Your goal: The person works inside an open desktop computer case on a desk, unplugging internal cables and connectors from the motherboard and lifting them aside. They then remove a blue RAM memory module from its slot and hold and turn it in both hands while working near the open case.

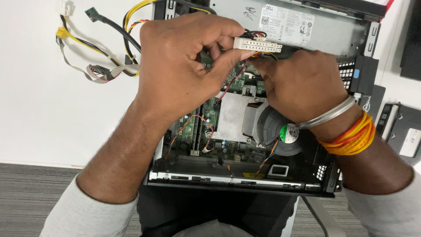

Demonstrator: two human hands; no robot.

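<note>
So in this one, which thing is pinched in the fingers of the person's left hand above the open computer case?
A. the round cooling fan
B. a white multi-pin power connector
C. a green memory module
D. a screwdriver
B: the left hand grips a white multi-pin power connector with its bundle of coloured wires, held over the motherboard of the open computer case.

1. left hand (180,70): bare, no ring or band showing on the fingers or wrist.
2. left forearm: bare up to a light grey sleeve (87,213) pushed back toward the elbow, its cuff edge soft and loose.
3. right hand (298,85): bare, no glove.
4. right wrist: a plain silver metal bangle (326,116), and just behind it a thick bundle of orange, red and yellow threads (353,138) wound round many times.
5. right forearm: a light grey sleeve (386,206) matching the other.
</note>
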